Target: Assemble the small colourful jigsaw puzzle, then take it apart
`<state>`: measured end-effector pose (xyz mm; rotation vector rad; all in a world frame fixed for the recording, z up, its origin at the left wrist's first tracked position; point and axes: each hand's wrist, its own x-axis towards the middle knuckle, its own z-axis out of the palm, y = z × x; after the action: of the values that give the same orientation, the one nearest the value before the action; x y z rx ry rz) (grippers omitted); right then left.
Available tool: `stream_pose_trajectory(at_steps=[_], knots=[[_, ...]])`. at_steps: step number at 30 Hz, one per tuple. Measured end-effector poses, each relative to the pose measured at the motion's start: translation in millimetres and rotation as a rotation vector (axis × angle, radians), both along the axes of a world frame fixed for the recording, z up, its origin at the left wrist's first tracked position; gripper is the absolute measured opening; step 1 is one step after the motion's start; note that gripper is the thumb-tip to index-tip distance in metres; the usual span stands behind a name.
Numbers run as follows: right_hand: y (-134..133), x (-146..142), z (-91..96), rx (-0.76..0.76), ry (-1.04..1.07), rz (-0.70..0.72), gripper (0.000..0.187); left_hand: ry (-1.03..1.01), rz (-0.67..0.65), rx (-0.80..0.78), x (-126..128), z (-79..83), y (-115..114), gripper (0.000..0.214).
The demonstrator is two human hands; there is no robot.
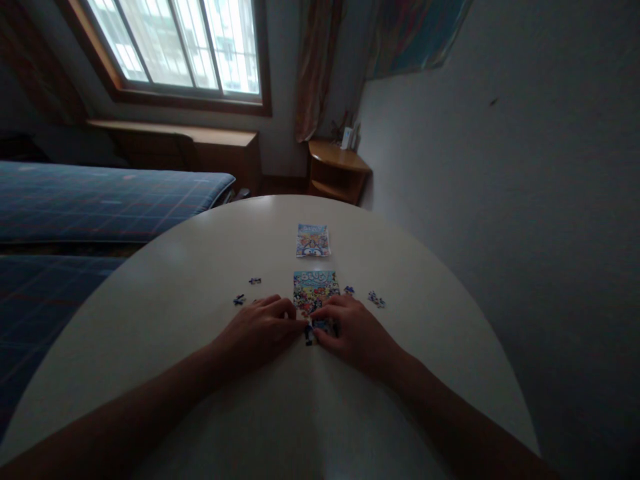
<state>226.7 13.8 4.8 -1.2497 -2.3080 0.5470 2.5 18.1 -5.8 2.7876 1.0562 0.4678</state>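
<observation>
A jigsaw puzzle [315,283] with a colourful, crowded picture lies on the white round table [210,413], its lower part partly covered by my hands. At its lower left edge, a dark puzzle piece [309,335] shows between my fingertips. My left hand [270,325] is closed, fingers curled, with the thumb reaching to that piece. From the other side my right hand [351,328] pinches at the same spot, thumb and forefinger bent over the lower puzzle. Whether the piece is locked into its neighbours, I cannot tell.
Loose puzzle pieces [239,300] and another piece [255,281] lie left of the puzzle. More pieces [376,299] and one blue piece [349,290] lie to its right. Beyond stands a small printed picture sheet [313,241]. A bed [100,203] borders the table's left; a wall [525,200] its right.
</observation>
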Motion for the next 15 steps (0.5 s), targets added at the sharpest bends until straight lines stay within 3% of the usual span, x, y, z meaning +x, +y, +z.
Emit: stream_pose_trajectory(at_steps=[15], knots=[[-1.9,-1.2,3.5,0.022,-0.040,0.027,0.012,-0.073,0.031,0.060,1.3,-1.7,-5.5,0.018]])
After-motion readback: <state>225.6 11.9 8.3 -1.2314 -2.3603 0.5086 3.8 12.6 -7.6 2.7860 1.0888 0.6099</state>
